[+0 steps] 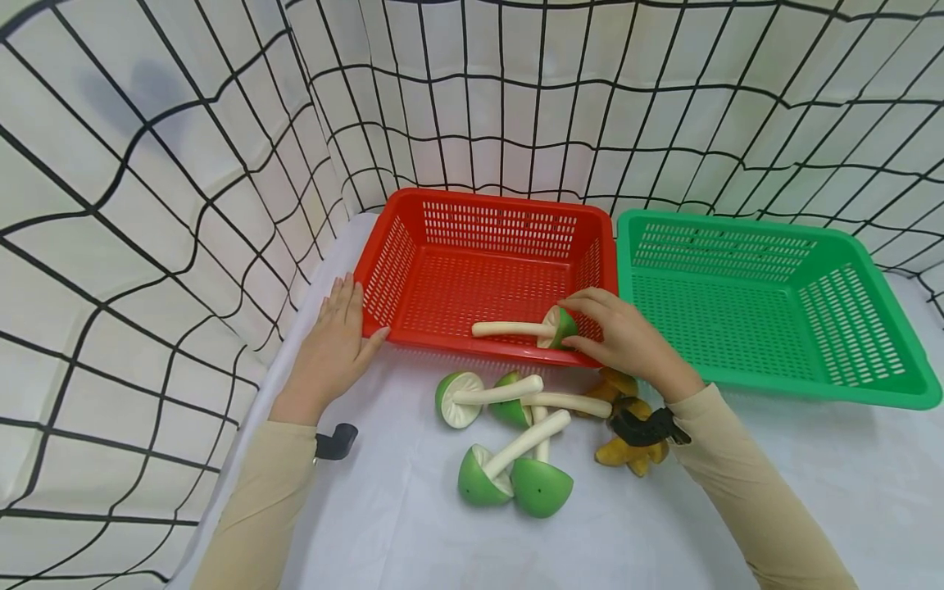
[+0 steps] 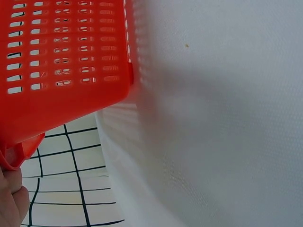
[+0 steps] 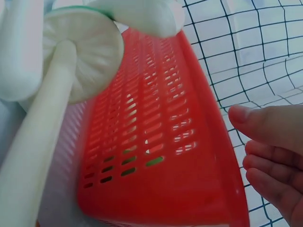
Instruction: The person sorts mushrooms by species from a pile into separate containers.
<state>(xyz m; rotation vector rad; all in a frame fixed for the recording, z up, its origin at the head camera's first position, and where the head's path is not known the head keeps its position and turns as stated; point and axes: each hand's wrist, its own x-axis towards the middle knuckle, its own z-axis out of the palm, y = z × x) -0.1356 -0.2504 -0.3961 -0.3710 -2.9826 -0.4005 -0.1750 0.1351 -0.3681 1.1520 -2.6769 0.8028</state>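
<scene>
My left hand (image 1: 330, 348) rests against the left end of the red basket (image 1: 487, 348), fingers straight, thumb at the front corner; in the left wrist view its fingers (image 2: 10, 196) touch the rim. Over the basket's front right rim is my right hand (image 1: 623, 332). Its thumb and fingertips stand apart beside the green cap of a toy mushroom (image 1: 512, 329), whose pale stem points left inside the basket. The right wrist view shows nothing between thumb and fingers (image 3: 272, 163). Several more green-capped mushrooms (image 1: 542, 487) lie in front of the basket.
A green basket (image 1: 782, 385) stands to the right of the red one. Brown-yellow pieces (image 1: 627, 455) lie partly hidden under my right wrist. Black netting (image 1: 509, 78) over white cloth borders the back and left of the white-covered table (image 1: 413, 541).
</scene>
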